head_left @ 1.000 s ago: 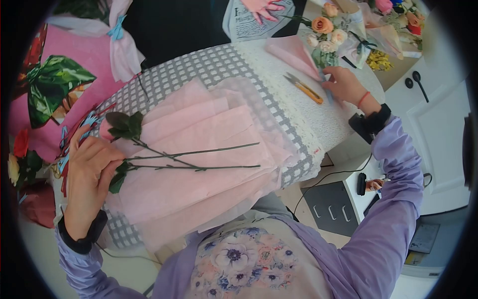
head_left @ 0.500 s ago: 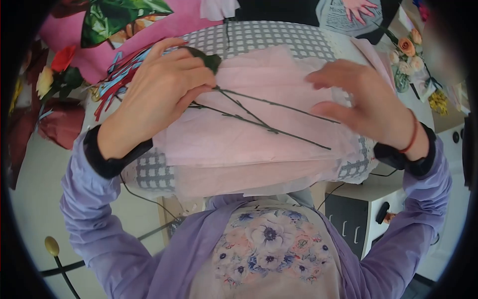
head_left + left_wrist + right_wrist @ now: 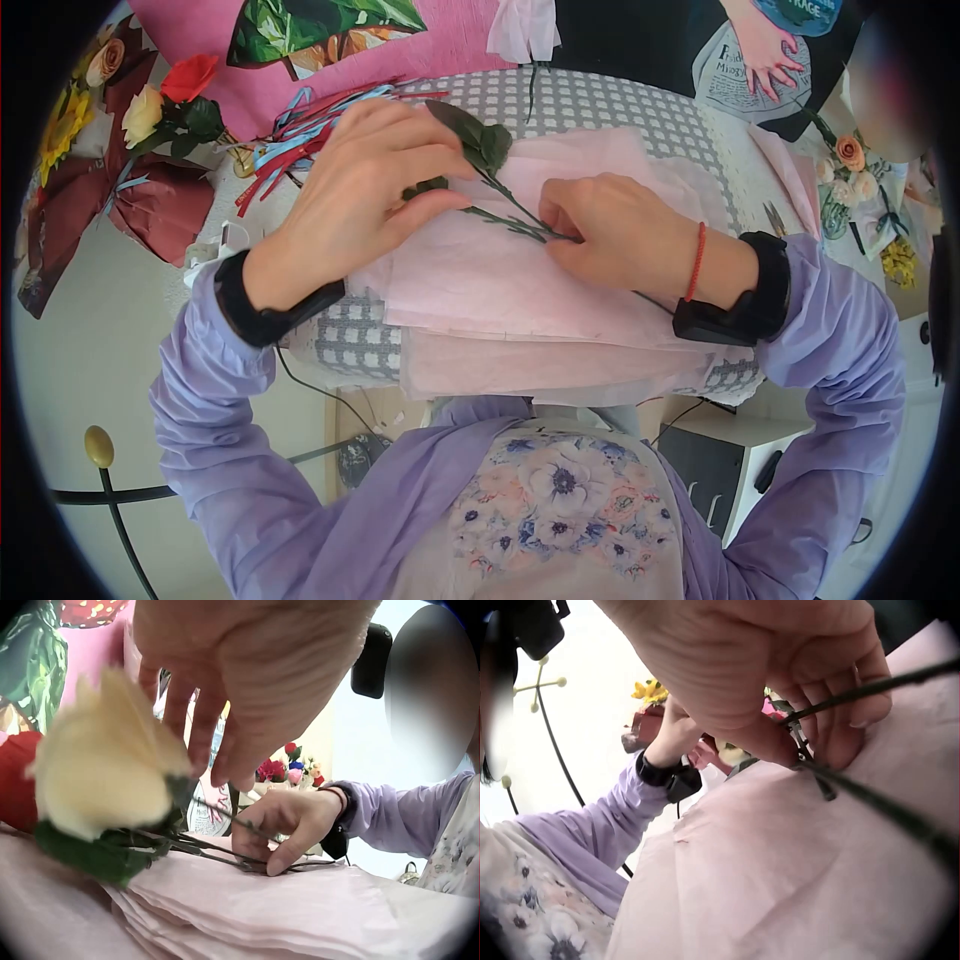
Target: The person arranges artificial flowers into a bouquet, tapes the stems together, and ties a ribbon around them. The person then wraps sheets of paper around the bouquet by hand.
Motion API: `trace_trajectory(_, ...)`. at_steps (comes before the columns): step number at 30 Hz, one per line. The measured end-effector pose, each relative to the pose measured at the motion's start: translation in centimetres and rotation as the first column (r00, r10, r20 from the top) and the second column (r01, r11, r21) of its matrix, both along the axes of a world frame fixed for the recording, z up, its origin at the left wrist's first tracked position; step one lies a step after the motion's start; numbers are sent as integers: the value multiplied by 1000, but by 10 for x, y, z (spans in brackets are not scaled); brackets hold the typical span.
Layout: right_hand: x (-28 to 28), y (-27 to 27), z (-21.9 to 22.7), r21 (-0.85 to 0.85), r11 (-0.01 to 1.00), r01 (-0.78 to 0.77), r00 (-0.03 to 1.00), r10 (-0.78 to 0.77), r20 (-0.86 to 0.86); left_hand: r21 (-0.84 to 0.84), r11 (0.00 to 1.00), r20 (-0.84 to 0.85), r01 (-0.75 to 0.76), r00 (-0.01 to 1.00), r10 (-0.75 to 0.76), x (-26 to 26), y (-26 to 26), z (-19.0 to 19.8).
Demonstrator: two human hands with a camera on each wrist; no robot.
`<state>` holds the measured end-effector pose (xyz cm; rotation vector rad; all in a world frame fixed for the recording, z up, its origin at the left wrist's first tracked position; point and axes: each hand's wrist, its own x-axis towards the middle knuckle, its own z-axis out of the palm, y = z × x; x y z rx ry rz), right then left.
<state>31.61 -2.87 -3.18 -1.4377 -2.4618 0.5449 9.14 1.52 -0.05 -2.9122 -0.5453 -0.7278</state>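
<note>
Several long-stemmed roses lie over layered pale pink wrapping paper (image 3: 480,310). My right hand (image 3: 630,235) pinches their dark green stems (image 3: 515,224) between thumb and fingers, close over the paper. Around the leafy upper end hovers my left hand (image 3: 370,180), its fingers loosely bent and spread apart. Dark green leaves (image 3: 485,142) stick out past its fingertips. In the left wrist view a cream rose (image 3: 105,772) shows large below that hand, with a red bloom (image 3: 16,784) behind it. From the head view the blooms are hidden under the left hand.
Red and blue ribbons (image 3: 300,135) lie behind my left hand. A bouquet in dark red wrap (image 3: 165,205) stands at the left. Scissors (image 3: 774,218) lie at the right near peach roses (image 3: 848,153). A grey checked cloth (image 3: 590,100) covers the table.
My right hand has come from near the scissors at the right to the stems and now pinches them. The left hand has stayed by the blooms; the view has turned.
</note>
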Motion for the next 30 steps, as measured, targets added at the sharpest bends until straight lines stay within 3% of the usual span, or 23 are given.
trace_trajectory(2,4,2,2,-38,999,21,998,-23,-59,-8,993,99,-115,988,115,-11,-14,8)
trace_trajectory(3,6,2,6,-152,987,49,988,-71,-139,0,993,98,-117,988,116,-18,-21,7)
trace_trajectory(4,9,2,8,-266,962,66,969,-125,-211,-256,955,161,-149,968,194,-26,-29,5)
trace_trajectory(5,12,1,5,-260,963,63,970,-121,-213,-497,854,201,-152,938,284,-32,-36,4)
trace_trajectory(6,13,-1,2,-150,987,60,955,-101,-278,-492,857,204,-155,936,286,-36,-43,4)
trace_trajectory(7,13,-2,1,-37,997,62,938,-71,-339,-656,735,114,-172,940,322,-39,-50,4)
trace_trajectory(8,15,-2,2,-27,998,56,939,-62,-337,-790,582,21,-191,941,338,-41,-54,5)
trace_trajectory(9,14,-3,8,-15,996,92,926,-91,-367,-784,590,26,-193,939,342,-39,-57,6)
trace_trajectory(12,7,-2,25,41,992,121,887,-89,-453,-902,428,24,-61,981,191,-25,-59,4)
trace_trajectory(13,3,0,33,79,990,118,860,-62,-506,-888,454,28,-65,980,195,-18,-55,2)
trace_trajectory(15,-9,5,45,167,983,80,802,36,-596,-894,303,420,329,851,314,-1,-46,1)
trace_trajectory(16,-16,7,51,227,973,50,731,119,-671,-861,358,477,362,819,319,4,-38,7)
trace_trajectory(17,-21,11,56,265,963,48,728,148,-670,-848,393,485,356,820,302,9,-28,14)
trace_trajectory(20,-37,27,59,406,913,45,562,313,-765,-534,571,809,624,572,132,28,-5,39)
trace_trajectory(21,-39,29,61,439,897,53,562,336,-756,-515,585,811,626,576,98,31,-2,45)
trace_trajectory(23,-39,28,62,286,958,23,478,241,-845,-481,615,813,624,580,47,40,4,54)
trace_trajectory(25,-35,25,62,316,947,57,492,249,-834,-471,616,827,632,559,59,52,3,58)
trace_trajectory(28,-21,27,60,369,927,72,521,281,-806,-445,686,780,576,625,-18,75,7,67)
trace_trajectory(30,-9,34,60,392,909,142,513,271,-814,-466,670,757,578,653,-37,90,13,72)
